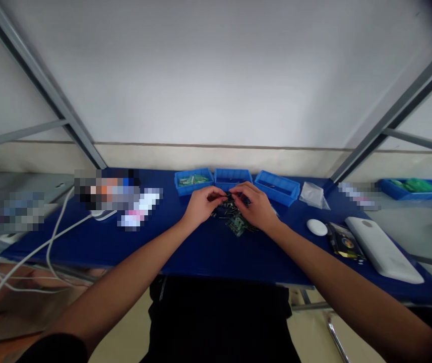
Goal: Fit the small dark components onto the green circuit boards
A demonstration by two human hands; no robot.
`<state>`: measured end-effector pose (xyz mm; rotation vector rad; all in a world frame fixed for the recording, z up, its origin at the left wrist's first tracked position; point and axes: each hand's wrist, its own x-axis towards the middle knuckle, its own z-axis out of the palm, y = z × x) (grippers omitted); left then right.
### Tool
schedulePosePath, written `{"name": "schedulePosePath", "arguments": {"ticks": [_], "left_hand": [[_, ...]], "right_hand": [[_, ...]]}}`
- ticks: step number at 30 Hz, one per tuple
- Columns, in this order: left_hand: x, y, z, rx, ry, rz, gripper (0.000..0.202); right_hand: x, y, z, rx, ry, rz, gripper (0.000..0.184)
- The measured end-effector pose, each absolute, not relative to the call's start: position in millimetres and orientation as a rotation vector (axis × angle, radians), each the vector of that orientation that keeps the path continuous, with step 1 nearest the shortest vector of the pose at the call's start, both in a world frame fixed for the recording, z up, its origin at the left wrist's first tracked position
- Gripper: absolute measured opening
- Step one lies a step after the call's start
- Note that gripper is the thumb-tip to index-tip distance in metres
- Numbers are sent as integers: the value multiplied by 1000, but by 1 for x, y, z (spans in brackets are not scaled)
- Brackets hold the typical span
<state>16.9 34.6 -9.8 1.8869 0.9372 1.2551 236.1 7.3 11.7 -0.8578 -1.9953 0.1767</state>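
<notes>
Over the middle of the blue table, my left hand (201, 205) is closed in a pinch, thumb against fingers. My right hand (255, 205) is pinched too, with its fingertips close to those of the left. Something small and dark sits between the fingertips, too small to name. Beneath the hands lies a pile of small green circuit boards (237, 225) mixed with dark pieces, partly covered by my right hand. Just behind stand a blue bin (194, 191) holding green and pale pieces, a middle blue bin (233, 173), and a right blue bin (277, 194) with little visible inside.
A clear plastic bag (313, 195) lies right of the bins. Nearer are a round white object (317, 227), a black packet (345, 241) and a long white case (384, 249). White cables (55, 237) cross the left side. Metal posts (393, 118) rise at both sides.
</notes>
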Motion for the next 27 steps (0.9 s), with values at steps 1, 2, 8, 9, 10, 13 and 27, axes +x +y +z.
{"name": "schedulePosePath", "arguments": {"ticks": [1, 2, 8, 9, 10, 13, 27], "left_hand": [[17, 34, -9, 1888, 935, 1245, 14], [17, 33, -8, 1891, 928, 1241, 15], [20, 28, -3, 1901, 850, 1210, 15], [20, 28, -3, 1892, 830, 1215, 18], [20, 28, -3, 1879, 818, 1229, 21], [20, 27, -3, 1885, 861, 1253, 26], [20, 26, -7, 1975, 841, 1156, 32]], "right_hand": [[236, 8, 10, -865, -2008, 167, 21], [237, 9, 9, -872, -2028, 155, 22], [238, 13, 4, -937, -2077, 201, 25], [238, 12, 5, -951, -2069, 219, 30], [238, 12, 6, -958, -2066, 229, 35], [238, 10, 11, -941, -2065, 197, 43], [239, 11, 9, -889, -1998, 208, 3]]}}
